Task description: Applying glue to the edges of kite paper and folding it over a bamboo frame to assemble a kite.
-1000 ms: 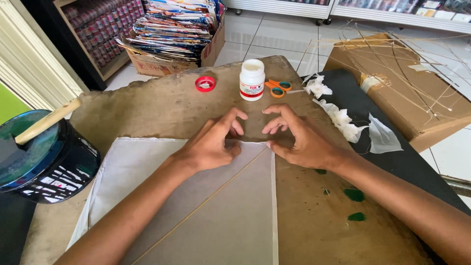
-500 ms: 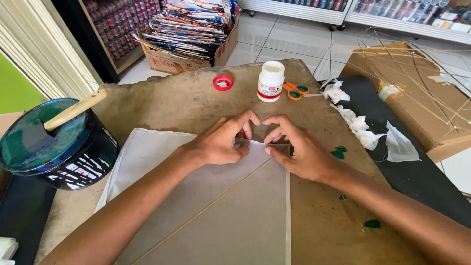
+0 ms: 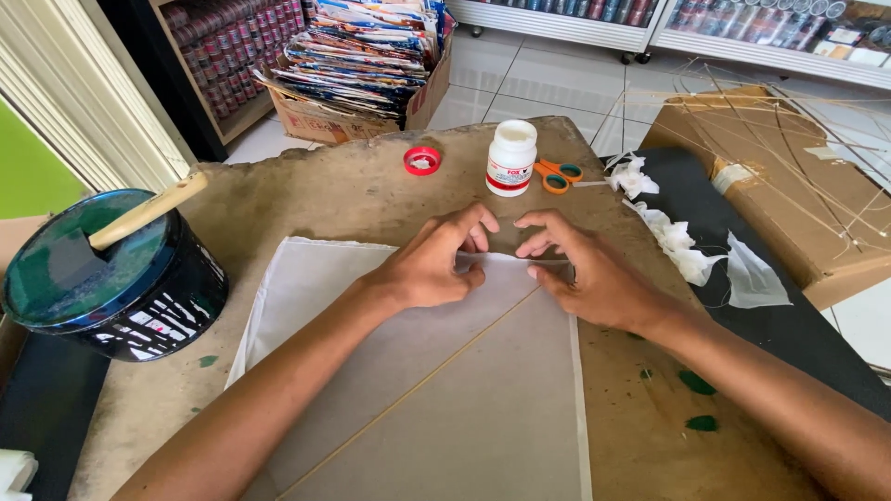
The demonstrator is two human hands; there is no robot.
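A large sheet of thin white paper (image 3: 445,390) lies on a worn brown table (image 3: 306,195), with a thin bamboo stick (image 3: 408,390) running diagonally across it. My left hand (image 3: 432,263) and my right hand (image 3: 585,269) rest side by side on the paper's far edge. The fingertips of both press and pinch a narrow folded strip of that edge where the stick ends. Neither hand holds anything else.
A white glue bottle (image 3: 511,158), its red cap (image 3: 421,160) and orange-handled scissors (image 3: 557,174) lie beyond the hands. A black paint can (image 3: 111,278) with a wooden-handled tool stands left. Crumpled white paper scraps (image 3: 677,241) and a cardboard box (image 3: 770,186) with thin sticks sit right.
The view has shifted, so the table items sit further right in frame. Both hands have closed in on the paper's far edge and now pinch its fold.
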